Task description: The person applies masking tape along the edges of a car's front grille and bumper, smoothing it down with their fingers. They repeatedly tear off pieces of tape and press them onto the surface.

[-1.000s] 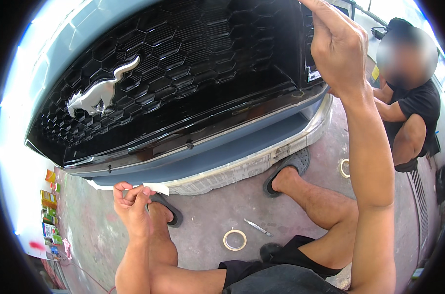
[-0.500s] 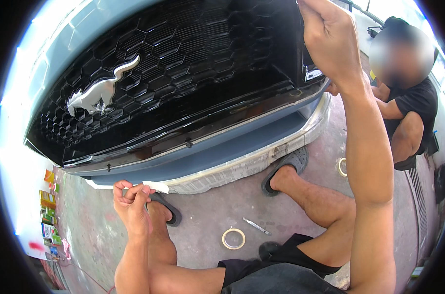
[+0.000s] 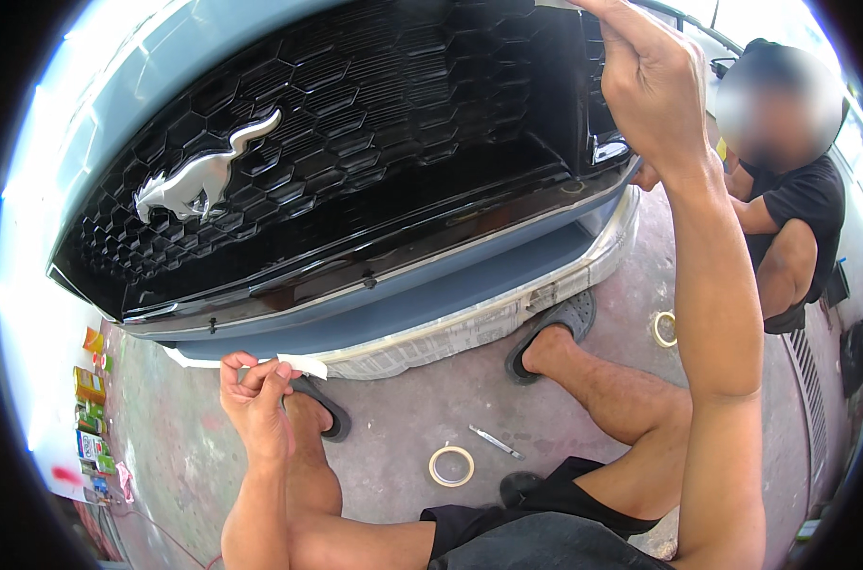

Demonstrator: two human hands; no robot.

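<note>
Between the thumb and fingers of my left hand (image 3: 256, 404) is a short strip of white masking tape (image 3: 304, 367), held below the car's bumper. My right hand (image 3: 654, 95) is raised at the upper right corner of the black honeycomb grille (image 3: 374, 142). Its fingers are curled, but the fingertips run out at the top edge, so what they grip is hidden. A silver horse emblem (image 3: 189, 190) sits on the grille. Newspaper masking (image 3: 403, 357), edged with pale tape, covers the lower lip beneath a grey-blue bumper recess (image 3: 450, 285).
On the floor between my legs lie a masking tape roll (image 3: 432, 466) and a slim silver cutter-like tool (image 3: 495, 441). Another tape roll (image 3: 655, 329) is farther right. A co-worker (image 3: 806, 199) crouches at the right. Several cans (image 3: 90, 385) line the left wall; a floor grate (image 3: 809, 399) runs at right.
My right hand has shifted slightly right and down at the grille's corner. My left hand stays nearly still with the tape strip. The view has moved a little.
</note>
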